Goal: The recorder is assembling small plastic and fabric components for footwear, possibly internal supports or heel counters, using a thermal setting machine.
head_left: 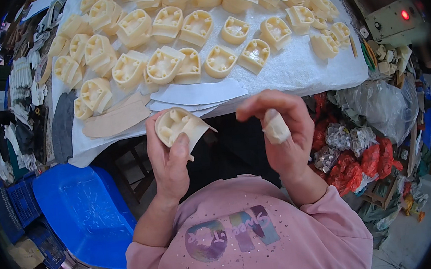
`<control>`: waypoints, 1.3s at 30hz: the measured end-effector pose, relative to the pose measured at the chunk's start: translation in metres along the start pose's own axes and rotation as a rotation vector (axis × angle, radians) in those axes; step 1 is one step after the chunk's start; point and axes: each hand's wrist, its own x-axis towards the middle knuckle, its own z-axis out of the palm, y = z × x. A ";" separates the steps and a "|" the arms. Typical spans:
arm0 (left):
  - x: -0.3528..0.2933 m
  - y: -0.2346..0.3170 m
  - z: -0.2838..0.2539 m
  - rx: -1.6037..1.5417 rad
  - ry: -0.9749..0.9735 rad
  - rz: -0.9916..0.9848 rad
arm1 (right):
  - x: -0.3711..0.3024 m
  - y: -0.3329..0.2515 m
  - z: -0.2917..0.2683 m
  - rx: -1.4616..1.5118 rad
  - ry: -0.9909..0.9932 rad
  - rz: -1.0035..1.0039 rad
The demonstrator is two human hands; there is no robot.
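A hollow, D-shaped cream plastic shoe heel (175,130) sits in my left hand (169,164), just in front of the table's near edge. The thumb presses on its near side; the fingers wrap behind it and are partly hidden. Its open face, with small posts inside, is turned up. My right hand (286,133) is raised to the right, apart from the heel. Its fingers are loosely bent and slightly blurred, with a gap to the thumb, and nothing shows in them. A pale wrap (276,128) covers the thumb.
Many similar heels (221,60) spread over the white-covered table (318,77). Flat tan (116,116) and white sole-shaped sheets (199,93) lie along its near edge. A blue plastic tub (86,212) stands at left. Red plastic bags (349,171) and a box with a red light (395,22) are at right.
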 end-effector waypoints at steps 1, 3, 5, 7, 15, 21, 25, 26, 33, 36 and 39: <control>0.001 0.002 0.001 -0.017 -0.013 -0.015 | 0.002 0.004 -0.004 0.000 -0.004 0.000; 0.002 0.000 0.001 -0.007 -0.028 -0.014 | 0.004 0.013 -0.011 -0.176 -0.210 0.142; 0.000 0.000 0.000 -0.059 -0.069 -0.078 | 0.006 0.016 -0.011 -0.130 -0.225 0.218; 0.000 0.006 0.000 -0.089 -0.098 -0.126 | 0.016 0.021 -0.014 -0.076 -0.238 0.299; -0.003 0.002 0.004 -0.128 -0.228 -0.203 | 0.048 0.025 -0.027 0.076 -0.572 0.558; -0.001 0.003 0.005 -0.006 -0.225 -0.214 | 0.054 0.019 -0.024 -0.054 -0.664 0.545; 0.001 0.000 0.004 -0.049 -0.258 -0.220 | 0.053 0.018 -0.019 -0.194 -0.637 0.491; 0.001 0.000 0.004 -0.106 -0.254 -0.232 | 0.051 0.018 -0.017 -0.205 -0.580 0.487; 0.006 0.003 0.003 -0.539 -0.253 -0.364 | 0.031 0.039 -0.028 -0.193 -0.410 0.039; 0.005 0.006 0.003 -0.702 -0.253 -0.525 | 0.030 0.035 -0.023 -0.283 -0.417 -0.043; 0.005 0.006 0.004 -0.837 -0.303 -0.659 | 0.030 0.033 -0.016 -0.348 -0.425 -0.114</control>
